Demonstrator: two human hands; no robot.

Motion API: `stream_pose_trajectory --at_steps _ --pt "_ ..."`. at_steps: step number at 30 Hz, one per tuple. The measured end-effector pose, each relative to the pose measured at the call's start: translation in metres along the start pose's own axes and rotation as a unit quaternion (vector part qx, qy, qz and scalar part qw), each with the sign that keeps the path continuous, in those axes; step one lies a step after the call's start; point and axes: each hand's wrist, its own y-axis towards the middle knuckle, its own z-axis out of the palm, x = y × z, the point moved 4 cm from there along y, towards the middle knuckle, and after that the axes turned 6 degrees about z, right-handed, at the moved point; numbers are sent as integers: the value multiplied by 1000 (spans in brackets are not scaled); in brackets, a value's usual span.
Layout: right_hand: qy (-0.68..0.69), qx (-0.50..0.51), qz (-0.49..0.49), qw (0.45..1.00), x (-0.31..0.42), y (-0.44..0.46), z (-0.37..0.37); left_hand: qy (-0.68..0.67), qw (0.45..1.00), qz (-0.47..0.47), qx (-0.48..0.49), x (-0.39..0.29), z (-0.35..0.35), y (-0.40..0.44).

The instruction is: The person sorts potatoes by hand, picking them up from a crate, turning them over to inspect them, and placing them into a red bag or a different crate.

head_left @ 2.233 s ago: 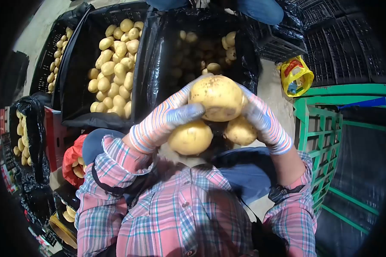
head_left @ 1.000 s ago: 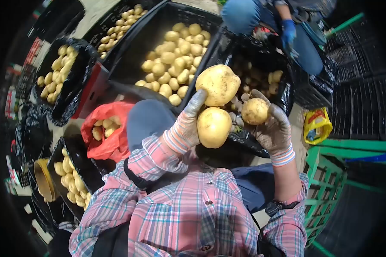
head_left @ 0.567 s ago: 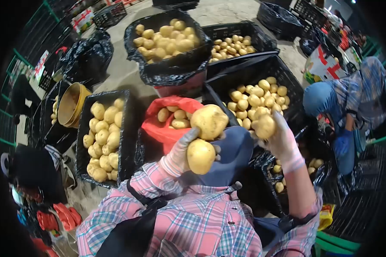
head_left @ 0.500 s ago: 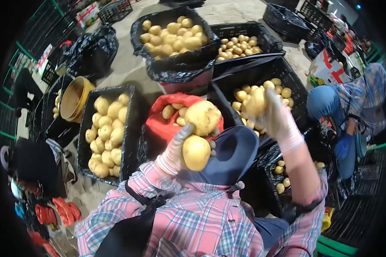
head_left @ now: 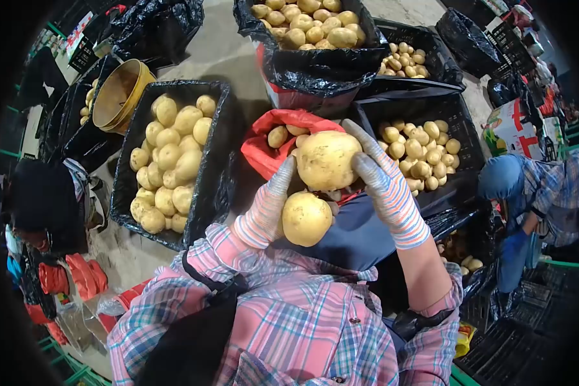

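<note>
My left hand [head_left: 269,207], in a striped knit glove, is closed around a smaller round potato [head_left: 307,219], its fingertips showing at the right side. Above that lies a large potato [head_left: 329,161], between my left thumb and my right hand. My right hand [head_left: 386,183], also gloved, is closed on the right side of the large potato, with thumb and fingers against its skin. Just behind both hands is an open red bag [head_left: 264,145] with a few potatoes in it, partly hidden by the large potato.
A black-lined crate of larger potatoes [head_left: 117,202] stands at left, another crate with smaller ones [head_left: 466,122] at right. Behind are a lined box [head_left: 315,64] and a crate of small potatoes [head_left: 392,62]. A yellow bucket [head_left: 141,87] stands far left; people work at both sides.
My right hand has come from over the right crate to the large potato; the potato it held is no longer in it. The view has shifted, and my left hand still holds the smaller potato.
</note>
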Motion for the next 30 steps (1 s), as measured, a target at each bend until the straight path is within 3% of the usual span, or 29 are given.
stream_pose_trajectory --at_steps 3,4,6,8,9,10,14,16,17,19,21,22,25,26,27,30 --pt "29 -21 0 999 -12 1 5 36 999 16 -4 -5 -1 -5" --pt "-25 -31 -19 999 -5 1 14 14 998 20 58 -5 -5 -3" --pt "-117 -41 -37 992 5 -1 33 1 1000 20 -4 -2 -12 -5" --pt "-155 -33 -42 986 5 -5 41 -58 998 -15 -23 -7 -23 -14" --pt "-146 -21 -6 989 0 -9 36 -149 988 16 26 -10 -36 -11" --pt "-138 -9 33 990 -6 -14 32 -173 984 42 -13 -39 -59 -15" --pt "-141 -32 12 989 -12 -32 13 -379 900 168 -137 -111 -131 -10" --pt "-141 -39 31 989 -16 -41 7 -312 895 229 -223 -150 -167 -18" --pt "-142 -46 53 987 -18 -46 3 -255 873 302 -285 -167 -189 -20" --pt "-164 -44 57 984 -23 -56 -6 -249 901 248 -255 -190 -197 -42" --pt "-159 -48 54 985 -28 -66 -13 -30 860 357 -363 -219 -202 -58" --pt "-133 -56 62 988 -29 -71 -15 -4 894 331 -301 -235 -213 -70" --pt "-148 -59 52 986 -25 -79 -24 252 791 374 -414 -268 -238 -97" --pt "-148 -68 39 986 -26 -81 -26 345 766 378 -389 -285 -263 -103" --pt "-147 -66 39 986 -23 -81 -25 346 765 378 -391 -297 -291 -107" --pt "-135 -122 34 983 -14 -85 -28 481 630 366 -488 -310 -316 -124"
